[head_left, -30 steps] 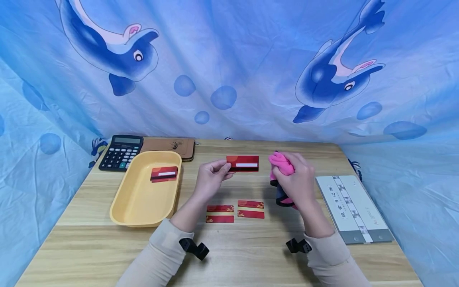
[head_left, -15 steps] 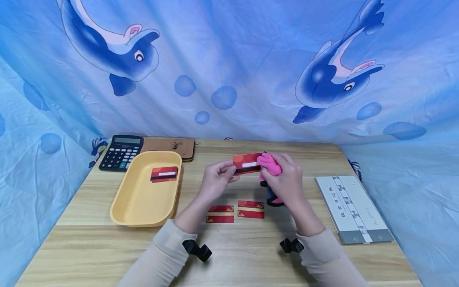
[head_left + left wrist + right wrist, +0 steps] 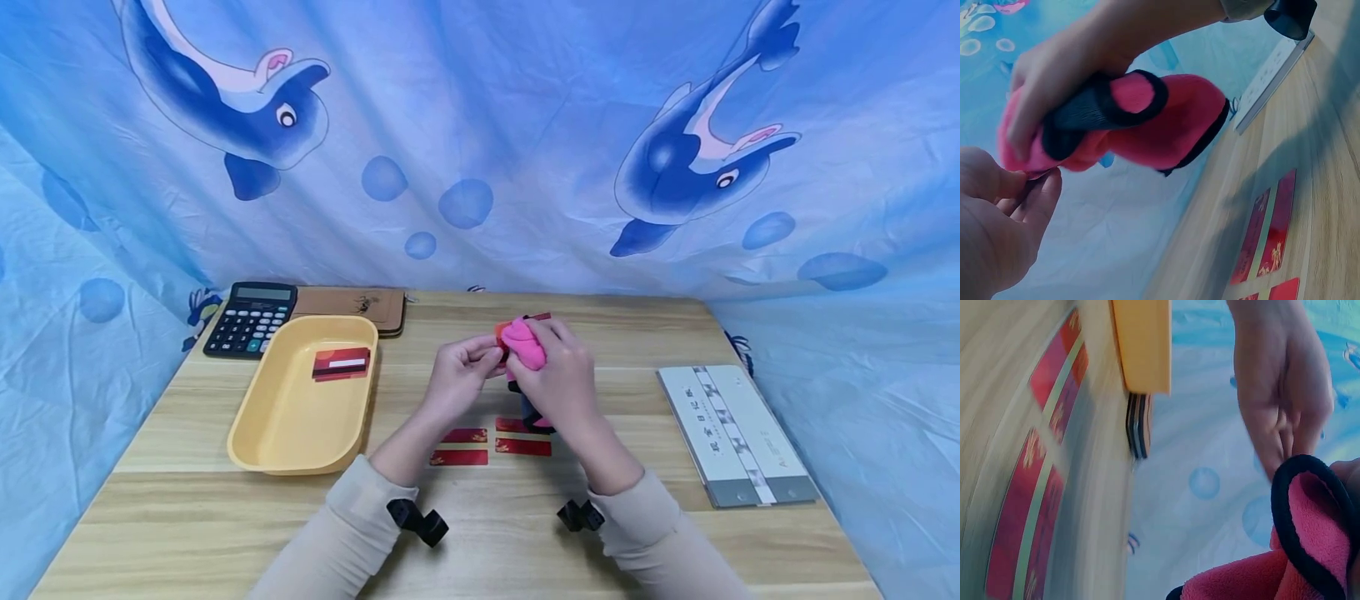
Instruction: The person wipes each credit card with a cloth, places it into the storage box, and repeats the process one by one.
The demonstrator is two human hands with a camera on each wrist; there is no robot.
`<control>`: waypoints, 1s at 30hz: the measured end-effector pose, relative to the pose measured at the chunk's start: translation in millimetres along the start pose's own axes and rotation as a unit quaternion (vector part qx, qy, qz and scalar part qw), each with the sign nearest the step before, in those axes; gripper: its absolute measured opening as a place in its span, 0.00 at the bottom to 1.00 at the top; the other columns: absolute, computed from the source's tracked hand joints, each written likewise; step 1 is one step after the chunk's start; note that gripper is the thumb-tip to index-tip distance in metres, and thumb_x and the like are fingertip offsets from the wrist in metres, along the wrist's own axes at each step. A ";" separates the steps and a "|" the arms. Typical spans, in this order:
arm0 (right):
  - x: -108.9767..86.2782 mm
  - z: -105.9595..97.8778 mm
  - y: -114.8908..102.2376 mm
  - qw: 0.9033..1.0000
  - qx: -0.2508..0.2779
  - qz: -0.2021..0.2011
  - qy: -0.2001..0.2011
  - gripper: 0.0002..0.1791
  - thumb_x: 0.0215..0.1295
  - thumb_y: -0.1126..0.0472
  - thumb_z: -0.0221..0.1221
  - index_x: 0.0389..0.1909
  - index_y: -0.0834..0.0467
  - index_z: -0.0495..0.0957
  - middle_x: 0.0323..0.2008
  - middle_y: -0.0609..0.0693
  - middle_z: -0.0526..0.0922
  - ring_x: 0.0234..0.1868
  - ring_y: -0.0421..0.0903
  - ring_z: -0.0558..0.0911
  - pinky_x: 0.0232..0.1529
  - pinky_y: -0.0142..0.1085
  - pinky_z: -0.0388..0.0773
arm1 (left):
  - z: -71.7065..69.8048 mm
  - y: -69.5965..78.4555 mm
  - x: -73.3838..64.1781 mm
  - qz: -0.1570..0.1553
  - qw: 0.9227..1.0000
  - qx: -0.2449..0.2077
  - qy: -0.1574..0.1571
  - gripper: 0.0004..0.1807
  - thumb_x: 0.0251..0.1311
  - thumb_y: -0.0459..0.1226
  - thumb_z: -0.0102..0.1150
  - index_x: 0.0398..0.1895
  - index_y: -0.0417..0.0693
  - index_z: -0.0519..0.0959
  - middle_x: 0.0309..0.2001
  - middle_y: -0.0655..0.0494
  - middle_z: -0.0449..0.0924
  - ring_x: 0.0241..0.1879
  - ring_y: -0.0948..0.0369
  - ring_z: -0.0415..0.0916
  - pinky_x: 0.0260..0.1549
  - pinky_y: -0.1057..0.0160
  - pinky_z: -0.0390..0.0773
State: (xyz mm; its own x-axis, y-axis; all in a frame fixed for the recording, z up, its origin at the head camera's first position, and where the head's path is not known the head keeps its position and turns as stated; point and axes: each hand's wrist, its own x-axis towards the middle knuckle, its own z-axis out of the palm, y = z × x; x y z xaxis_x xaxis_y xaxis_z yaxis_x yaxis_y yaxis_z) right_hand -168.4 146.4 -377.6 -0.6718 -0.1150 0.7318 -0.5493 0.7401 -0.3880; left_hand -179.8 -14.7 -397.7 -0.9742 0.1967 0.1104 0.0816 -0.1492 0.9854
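Observation:
My left hand (image 3: 457, 375) pinches the left end of a red card (image 3: 500, 332), raised over the table. My right hand (image 3: 561, 383) grips a bunched pink cloth (image 3: 525, 345) with dark trim, pressed over the card. Most of the card is hidden behind the cloth; only its orange left end and a far corner show. In the left wrist view the cloth (image 3: 1172, 119) hangs in folds from the right fingers, close by the left fingertips (image 3: 1050, 187). Below the hands, two red-and-gold cards lie side by side, a left card (image 3: 459, 457) and a right card (image 3: 523, 448).
A yellow tray (image 3: 251, 425) stands at the left, with a small stack of red cards (image 3: 341, 364) inside. Behind it lie a black calculator (image 3: 251, 319) and a brown wallet (image 3: 386, 308). A pale notebook (image 3: 738, 433) is at the right. A blue dolphin curtain (image 3: 540, 167) hangs behind the table.
My right hand has brought the pink cloth leftward onto the card and across it, covering most of it. My left hand has shifted slightly right, still pinching the card.

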 end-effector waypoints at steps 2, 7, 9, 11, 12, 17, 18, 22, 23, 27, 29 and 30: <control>0.6 2.8 -7.4 1.000 0.011 -0.011 -0.004 0.20 0.52 0.63 0.73 0.46 0.66 0.85 0.40 0.60 0.84 0.33 0.55 0.84 0.28 0.45 0.86 | 0.5 0.1 -0.6 0.013 0.999 0.030 0.000 0.16 0.72 0.26 0.53 0.59 0.31 0.79 0.50 0.39 0.85 0.46 0.55 0.86 0.48 0.62 0.86; 3.0 4.1 -19.0 0.999 0.023 -0.025 -0.002 0.21 0.51 0.62 0.75 0.46 0.66 0.85 0.40 0.59 0.84 0.36 0.54 0.84 0.29 0.46 0.85 | -1.7 0.7 -1.8 0.033 0.998 0.062 -0.004 0.18 0.71 0.25 0.51 0.62 0.35 0.78 0.49 0.42 0.86 0.44 0.56 0.85 0.48 0.63 0.86; 3.6 2.7 -18.8 0.999 0.020 -0.026 0.000 0.21 0.50 0.63 0.75 0.46 0.66 0.85 0.40 0.59 0.84 0.35 0.54 0.84 0.29 0.46 0.85 | -3.1 1.6 -1.9 0.037 0.998 0.053 -0.013 0.18 0.72 0.26 0.52 0.62 0.35 0.78 0.50 0.42 0.86 0.46 0.55 0.85 0.49 0.62 0.86; 3.7 0.0 -15.5 1.000 0.016 -0.025 0.001 0.21 0.50 0.64 0.75 0.46 0.66 0.85 0.40 0.60 0.84 0.33 0.55 0.84 0.28 0.45 0.86 | -4.9 1.9 -2.0 0.038 0.999 0.032 -0.023 0.17 0.72 0.27 0.53 0.62 0.33 0.77 0.52 0.40 0.84 0.48 0.53 0.85 0.50 0.61 0.85; 3.6 -1.8 -13.0 1.000 0.013 -0.023 0.003 0.21 0.51 0.65 0.74 0.46 0.67 0.84 0.40 0.61 0.84 0.31 0.55 0.84 0.27 0.45 0.86 | -5.8 2.2 -2.4 0.038 0.999 0.024 -0.028 0.17 0.73 0.27 0.53 0.61 0.32 0.77 0.53 0.39 0.84 0.49 0.52 0.85 0.50 0.61 0.85; 2.5 -13.6 7.0 1.000 0.011 0.019 0.021 0.21 0.50 0.67 0.72 0.47 0.68 0.85 0.41 0.61 0.85 0.31 0.56 0.85 0.29 0.47 0.87 | -10.9 3.3 -4.2 0.032 0.999 0.004 -0.027 0.16 0.71 0.26 0.54 0.59 0.28 0.77 0.51 0.34 0.83 0.44 0.51 0.87 0.48 0.61 0.86; 2.1 -16.1 10.9 0.999 0.011 0.030 0.027 0.21 0.49 0.67 0.72 0.47 0.68 0.85 0.41 0.61 0.85 0.32 0.56 0.85 0.31 0.48 0.87 | -11.4 3.8 -4.4 0.030 0.999 0.006 -0.026 0.16 0.71 0.26 0.54 0.59 0.28 0.77 0.51 0.34 0.83 0.43 0.52 0.87 0.48 0.61 0.86; 0.9 -22.2 20.1 0.998 0.012 0.047 0.038 0.22 0.49 0.67 0.73 0.47 0.68 0.85 0.41 0.60 0.85 0.34 0.56 0.85 0.33 0.48 0.88 | -11.6 5.4 -4.3 0.027 0.999 0.015 -0.024 0.16 0.70 0.26 0.56 0.58 0.27 0.77 0.50 0.35 0.84 0.39 0.57 0.87 0.46 0.63 0.86; 0.9 -22.6 19.8 0.998 0.011 0.044 0.038 0.22 0.49 0.67 0.73 0.47 0.68 0.85 0.40 0.61 0.85 0.33 0.56 0.85 0.32 0.48 0.87 | -11.0 5.6 -4.0 0.028 0.999 0.016 -0.026 0.16 0.70 0.26 0.56 0.58 0.28 0.78 0.50 0.36 0.84 0.39 0.57 0.87 0.46 0.63 0.86; 0.6 -18.3 13.0 0.999 0.003 0.019 0.038 0.20 0.50 0.67 0.71 0.46 0.68 0.85 0.40 0.61 0.85 0.30 0.56 0.84 0.26 0.46 0.86 | -6.0 4.8 -1.9 0.039 0.998 0.017 -0.046 0.16 0.71 0.27 0.55 0.59 0.28 0.77 0.51 0.35 0.84 0.43 0.51 0.87 0.48 0.61 0.86; 0.3 -14.7 6.2 0.999 0.003 0.009 0.036 0.19 0.50 0.67 0.71 0.45 0.67 0.85 0.39 0.61 0.84 0.29 0.55 0.83 0.25 0.45 0.85 | -2.5 4.3 -0.4 0.048 0.997 0.023 -0.057 0.16 0.72 0.27 0.54 0.59 0.28 0.77 0.51 0.35 0.83 0.45 0.49 0.86 0.48 0.60 0.86; -0.1 -12.7 2.6 0.999 0.005 0.003 0.035 0.19 0.50 0.66 0.71 0.45 0.67 0.85 0.38 0.60 0.84 0.29 0.55 0.83 0.25 0.45 0.85 | -0.8 3.9 0.4 0.052 0.996 0.030 -0.062 0.16 0.72 0.27 0.54 0.59 0.29 0.77 0.51 0.35 0.83 0.46 0.50 0.86 0.48 0.61 0.86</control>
State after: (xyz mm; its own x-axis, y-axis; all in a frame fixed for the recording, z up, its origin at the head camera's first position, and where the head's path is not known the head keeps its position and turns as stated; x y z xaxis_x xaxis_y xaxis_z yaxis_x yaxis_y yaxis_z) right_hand -163.5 156.8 -371.5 -0.6391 -0.0636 0.7665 -0.5505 0.7337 -0.3982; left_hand -180.1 -15.9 -393.9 -0.9266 0.3018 0.2242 0.1972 -0.1176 0.9733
